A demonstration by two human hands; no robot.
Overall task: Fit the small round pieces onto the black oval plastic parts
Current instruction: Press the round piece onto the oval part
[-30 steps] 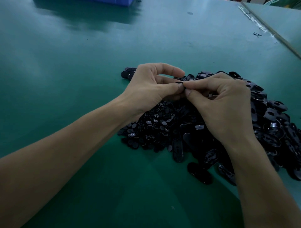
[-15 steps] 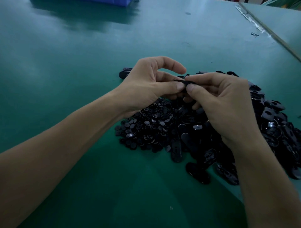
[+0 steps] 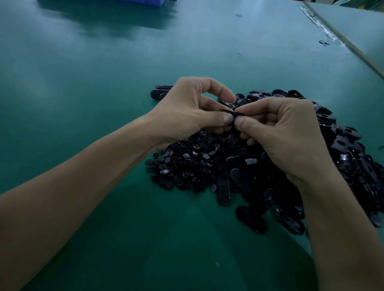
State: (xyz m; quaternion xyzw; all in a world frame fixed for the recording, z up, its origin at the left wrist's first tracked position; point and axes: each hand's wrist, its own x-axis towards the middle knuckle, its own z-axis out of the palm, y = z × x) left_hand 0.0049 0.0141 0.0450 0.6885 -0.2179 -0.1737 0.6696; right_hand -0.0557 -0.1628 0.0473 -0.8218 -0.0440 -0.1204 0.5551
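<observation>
- While both hands hold one black oval part (image 3: 228, 113) up over the heaps, near the middle of the scene, it lies almost flat between the two thumbs. It is best to keep it level and not let it twist.
- Whether a small round piece is on it, I cannot tell, because the fingertips hide that spot. I think the step now is pushing one into its hole.
- The left hand (image 3: 192, 110) pinches the left end with its thumb and curled fingers. Its job is to hold firm and not wobble.
- The right hand (image 3: 287, 133) pinches the right end with its thumb and first finger. It should push straight, softly at first, until the piece sits flat.
- Just under the hands, on the left, lies the heap of small round pieces (image 3: 182, 164), handy for the next pick.
- On the right, the big heap of oval parts (image 3: 342, 149) spreads toward the near right side.
- All of it rests on the green table (image 3: 93, 87). A dropped black piece would be hard to find among so many others, so a tight pinch is wise.
- Far off, at the top edge, sits something blue (image 3: 133, 2).
</observation>
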